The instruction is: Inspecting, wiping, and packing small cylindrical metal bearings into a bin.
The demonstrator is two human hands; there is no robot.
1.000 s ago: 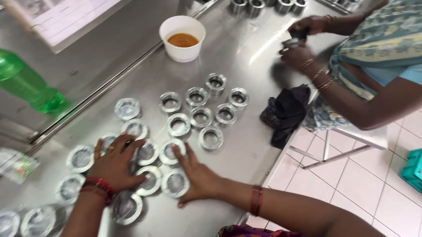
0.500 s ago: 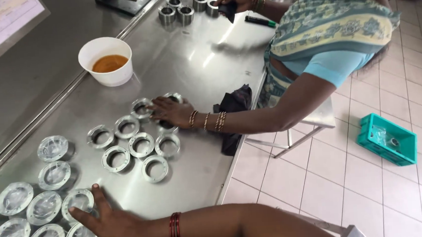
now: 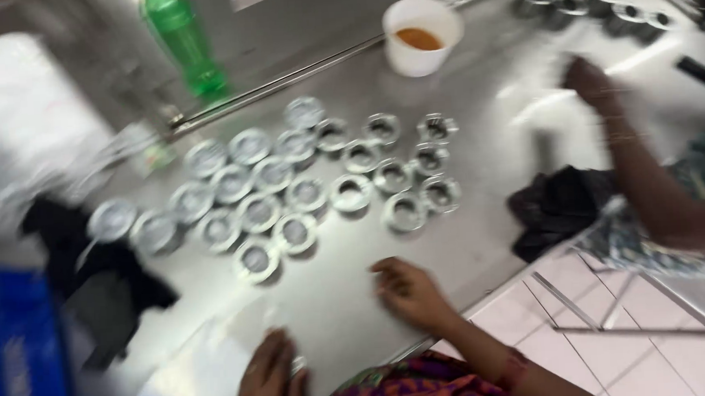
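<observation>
- My left hand lies at about 7 o'clock on the steel table, palm down with the fingers drawn together; a small shiny piece shows at its fingertips, but the blur keeps me from telling whether I grip it or only touch it.
- My right hand rests at about 5 o'clock, fingers loosely curled on the bare steel, holding nothing that I can see.
- The metal rings lie in rows at about 12 o'clock from my hands, close together, many touching; the nearest one sits just beyond my left hand, apart from it.
- A white cup of brown liquid stands at 1 o'clock, well beyond the rings.
- A green bottle stands at 11 o'clock by the rail at the table's back.
- A dark cloth lies at 9 o'clock, beside a blue crate.
- Another dark cloth lies at 3 o'clock on the table's edge.
- A co-worker's hand reaches onto the table at 2 o'clock, blurred, near more metal parts at the far corner.
</observation>
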